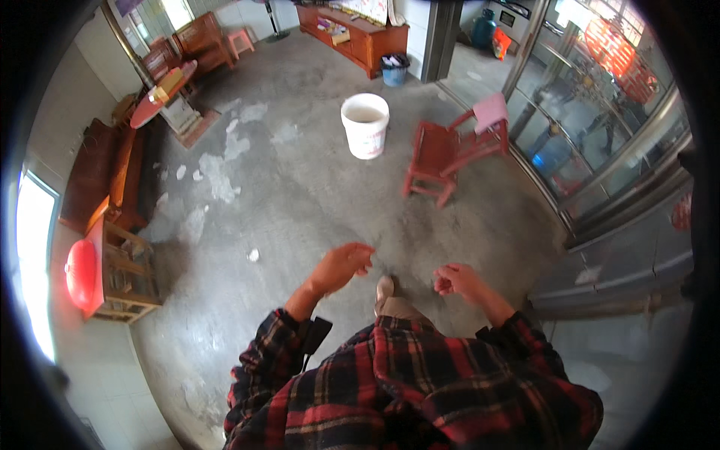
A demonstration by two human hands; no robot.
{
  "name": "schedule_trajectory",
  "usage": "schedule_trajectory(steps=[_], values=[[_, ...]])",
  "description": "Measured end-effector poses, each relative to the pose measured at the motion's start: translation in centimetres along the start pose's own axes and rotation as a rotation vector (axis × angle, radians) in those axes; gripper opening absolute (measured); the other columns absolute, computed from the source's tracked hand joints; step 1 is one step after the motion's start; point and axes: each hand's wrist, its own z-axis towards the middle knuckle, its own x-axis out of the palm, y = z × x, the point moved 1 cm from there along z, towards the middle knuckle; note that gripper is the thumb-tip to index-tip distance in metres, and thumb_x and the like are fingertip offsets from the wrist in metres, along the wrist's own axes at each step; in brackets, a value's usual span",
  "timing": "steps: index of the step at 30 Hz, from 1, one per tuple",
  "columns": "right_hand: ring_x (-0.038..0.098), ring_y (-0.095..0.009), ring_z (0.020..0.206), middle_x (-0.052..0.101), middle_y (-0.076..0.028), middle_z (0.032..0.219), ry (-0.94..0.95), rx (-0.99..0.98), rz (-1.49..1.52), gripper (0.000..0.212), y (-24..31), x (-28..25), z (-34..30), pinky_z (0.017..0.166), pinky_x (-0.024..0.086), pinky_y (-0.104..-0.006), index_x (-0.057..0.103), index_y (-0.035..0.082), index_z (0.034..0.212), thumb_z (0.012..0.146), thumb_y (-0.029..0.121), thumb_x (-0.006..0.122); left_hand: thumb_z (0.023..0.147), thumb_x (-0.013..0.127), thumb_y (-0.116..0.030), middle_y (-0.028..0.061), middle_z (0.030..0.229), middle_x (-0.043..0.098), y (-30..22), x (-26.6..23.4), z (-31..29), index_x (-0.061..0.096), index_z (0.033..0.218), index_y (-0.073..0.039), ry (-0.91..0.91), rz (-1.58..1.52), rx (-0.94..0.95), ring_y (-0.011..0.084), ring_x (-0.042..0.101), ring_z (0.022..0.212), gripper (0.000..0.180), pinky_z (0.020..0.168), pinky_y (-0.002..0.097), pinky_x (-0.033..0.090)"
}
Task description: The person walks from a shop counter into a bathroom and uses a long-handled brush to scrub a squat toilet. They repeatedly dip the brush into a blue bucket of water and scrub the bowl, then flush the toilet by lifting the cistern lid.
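Note:
My left hand hangs in the air over the concrete floor, its fingers loosely bent and nothing in them. To its right my right hand is also in mid-air, with the fingers half curled and no object seen in it. Neither hand touches anything. Both sleeves are of a red and black plaid jacket. Beyond the hands stands a white plastic bucket, upright on the floor; its inside looks pale, and what it holds is unclear. Right of the bucket is a small red-brown wooden chair with a pink cloth over its back.
A shoe of mine shows below the hands. Glass sliding doors run along the right. On the left are a wooden bench and a stand with a red rounded object. A blue bin stands by the low cabinet.

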Motion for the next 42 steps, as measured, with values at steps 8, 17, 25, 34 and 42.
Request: schedule_trajectory(steps=[8, 17, 25, 34, 42], values=[[0.060, -0.013, 0.075, 0.062, -0.006, 0.083, 0.169, -0.123, -0.113, 0.028, 15.2, -1.2, 17.4, 0.067, 0.050, -0.0274, 0.057, 0.000, 0.102, 0.094, 0.026, 0.049, 0.092, 0.051, -0.019, 0.0084, 0.088, 0.062, -0.6, -15.7, 6.5, 0.056, 0.114, 0.001, -0.445, -0.228, -0.156, 0.0146, 0.060, 0.074, 0.030, 0.069, 0.0266, 0.051], [0.059, -0.011, 0.070, 0.061, -0.004, 0.078, -0.174, -0.143, 0.046, 0.031, 24.4, -9.0, 28.8, 0.064, 0.050, -0.0266, 0.061, -0.001, 0.100, 0.092, 0.027, 0.053, 0.092, 0.051, -0.023, 0.0067, 0.085, 0.061, -5.5, -31.1, 25.0, 0.056, 0.113, 0.000, -0.472, -0.160, -0.224, 0.0127, 0.057, 0.071, 0.032, 0.067, 0.0255, 0.050], [0.060, -0.018, 0.078, 0.061, -0.009, 0.084, -0.537, 0.169, 0.270, 0.031, 25.0, -15.2, 30.7, 0.072, 0.051, -0.0326, 0.057, 0.001, 0.104, 0.090, 0.029, 0.053, 0.091, 0.052, -0.024, 0.0063, 0.089, 0.062, -17.8, -27.1, 52.6, 0.057, 0.113, 0.001, 0.172, 0.103, -0.050, 0.0118, 0.058, 0.075, 0.033, 0.070, 0.0252, 0.049], [0.060, -0.019, 0.079, 0.062, -0.010, 0.087, -0.538, 0.091, 0.385, 0.030, 33.1, -25.8, 41.3, 0.070, 0.051, -0.0322, 0.058, 0.003, 0.104, 0.091, 0.029, 0.053, 0.092, 0.050, -0.020, 0.0039, 0.088, 0.061, -25.4, -22.9, 70.5, 0.056, 0.114, 0.002, 0.317, 0.090, -0.148, 0.0100, 0.057, 0.073, 0.032, 0.068, 0.0232, 0.048], [0.062, -0.018, 0.079, 0.063, -0.009, 0.084, -0.560, 0.003, 0.338, 0.028, 40.5, -33.7, 45.7, 0.068, 0.052, -0.0324, 0.058, 0.003, 0.101, 0.091, 0.029, 0.053, 0.094, 0.049, -0.020, 0.0052, 0.087, 0.060, -28.2, -23.6, 83.4, 0.054, 0.115, 0.000, 0.238, -0.058, -0.262, 0.0127, 0.058, 0.075, 0.030, 0.070, 0.0265, 0.050]])
